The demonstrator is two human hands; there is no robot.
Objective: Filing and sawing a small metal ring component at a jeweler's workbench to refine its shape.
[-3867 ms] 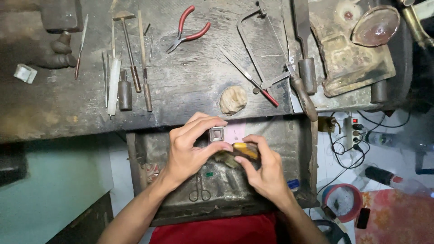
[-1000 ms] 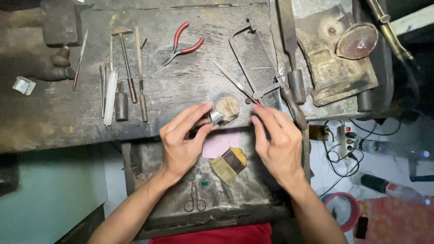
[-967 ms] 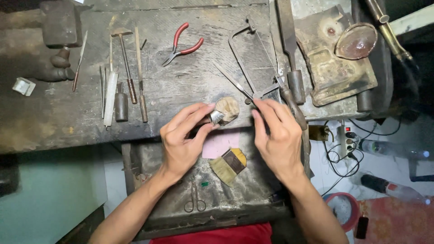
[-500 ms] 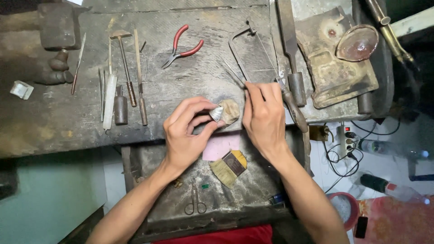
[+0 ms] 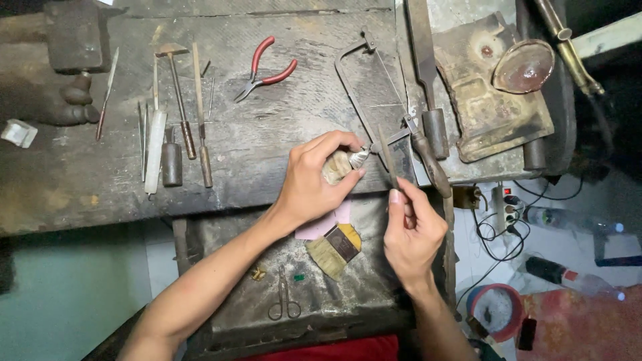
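Left hand (image 5: 311, 184) curled at the front edge of the worn wooden surface (image 5: 281, 120), grip clamped on a small silvery piece (image 5: 359, 157) pinched between thumb and fingertips, pressed against a pale rounded lump (image 5: 336, 166) partly hidden under the fingers. Right hand (image 5: 413, 227) just right of the piece, below the surface edge, grip closed on a thin dark file (image 5: 386, 155) with its upper end standing beside the piece; actual touching between the two not clear. Saw frame (image 5: 371, 87) lying behind the piece on the surface, its wooden handle (image 5: 430, 162) just right of the file. Red pliers (image 5: 266, 69) well behind and left of the piece. Hammer (image 5: 177, 93) and a row of slim handled tools (image 5: 199, 113) far left of the piece. Dark metal block (image 5: 75, 37) at the far left rear. Rusty plate (image 5: 495, 93) with a round dish (image 5: 523, 65) to the right rear. Brush (image 5: 334, 246) and a pink scrap (image 5: 324, 224) in the tray (image 5: 234, 267) below the piece, small scissors (image 5: 284, 304) nearer still. Power strip (image 5: 505, 207) and cables down on the floor to the right.
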